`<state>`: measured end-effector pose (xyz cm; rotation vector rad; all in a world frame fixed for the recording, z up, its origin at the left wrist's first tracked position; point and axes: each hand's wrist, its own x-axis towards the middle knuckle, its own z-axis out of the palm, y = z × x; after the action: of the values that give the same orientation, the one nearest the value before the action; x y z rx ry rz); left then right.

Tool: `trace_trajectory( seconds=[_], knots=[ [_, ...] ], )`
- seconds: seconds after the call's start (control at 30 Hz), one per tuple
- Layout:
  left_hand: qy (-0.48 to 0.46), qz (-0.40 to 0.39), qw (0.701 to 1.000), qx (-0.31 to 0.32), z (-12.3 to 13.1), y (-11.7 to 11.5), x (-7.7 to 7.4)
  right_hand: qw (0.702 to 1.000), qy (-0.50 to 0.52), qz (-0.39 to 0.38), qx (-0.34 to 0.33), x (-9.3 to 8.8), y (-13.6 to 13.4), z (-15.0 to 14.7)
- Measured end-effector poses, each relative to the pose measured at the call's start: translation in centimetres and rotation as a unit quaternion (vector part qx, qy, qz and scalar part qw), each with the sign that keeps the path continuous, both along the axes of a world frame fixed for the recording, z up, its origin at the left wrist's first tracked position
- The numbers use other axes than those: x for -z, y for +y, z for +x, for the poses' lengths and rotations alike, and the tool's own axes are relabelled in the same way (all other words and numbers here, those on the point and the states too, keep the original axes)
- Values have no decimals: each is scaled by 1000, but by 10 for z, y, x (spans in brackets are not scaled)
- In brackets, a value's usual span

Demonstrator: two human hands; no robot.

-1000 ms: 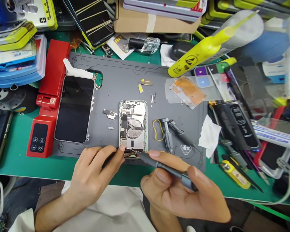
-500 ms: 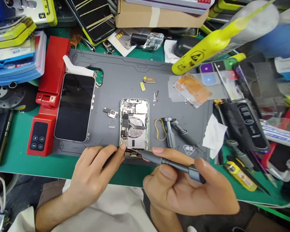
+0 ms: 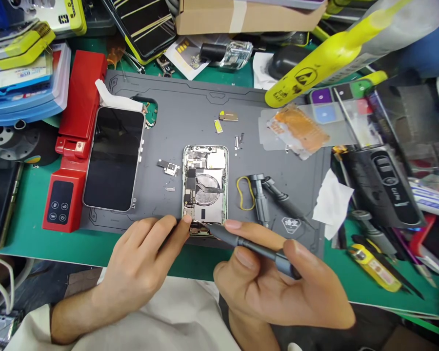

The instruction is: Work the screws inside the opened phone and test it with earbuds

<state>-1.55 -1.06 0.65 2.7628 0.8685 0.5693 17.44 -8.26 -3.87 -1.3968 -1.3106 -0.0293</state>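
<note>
An opened smartphone body (image 3: pixel 212 204) lies on the grey mat, its inner parts and a round coil showing. My right hand (image 3: pixel 278 287) is closed around a dark grey precision screwdriver (image 3: pixel 254 246), whose thin tip points left into the phone's near end. Close by on the left, my left hand (image 3: pixel 142 258) has its fingers drawn together at the phone's lower left corner. Something dark and slim shows between those fingers, but I cannot make out what. The near edge of the phone is partly hidden by both hands.
On the mat lie a detached phone screen (image 3: pixel 113 158), small metal parts (image 3: pixel 171 168), a yellow rubber band (image 3: pixel 244 195) and more screwdrivers (image 3: pixel 259 200). A red device (image 3: pixel 68 187) stands left. A yellow bottle (image 3: pixel 307 73) and scattered tools crowd the right; boxes line the back.
The right hand and screwdriver have shifted slightly left and up, with the tip still at the phone's near end. The left hand stays at the corner. The camera view has moved slightly.
</note>
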Motion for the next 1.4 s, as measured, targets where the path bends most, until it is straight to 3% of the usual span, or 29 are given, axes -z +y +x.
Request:
trace_trajectory(
  seconds=[0.2,0.47,0.77,0.87,1.1,1.4],
  knots=[
    [-7,-3,1000,6,0,0,2,998,-31,13,-48,-7,13,-1],
    [-18,4,1000,10,-2,-1,7,995,-91,7,-32,-16,10,-1],
    [-32,23,999,9,-1,0,7,988,-149,30,-5,-12,8,4],
    [-30,28,999,13,-1,0,8,993,-119,25,-8,-8,7,0],
    [-35,22,999,10,-2,-1,11,998,-31,33,54,-6,2,1],
    [-54,-6,999,3,2,2,7,992,122,20,-1,-18,14,-9]
  ],
)
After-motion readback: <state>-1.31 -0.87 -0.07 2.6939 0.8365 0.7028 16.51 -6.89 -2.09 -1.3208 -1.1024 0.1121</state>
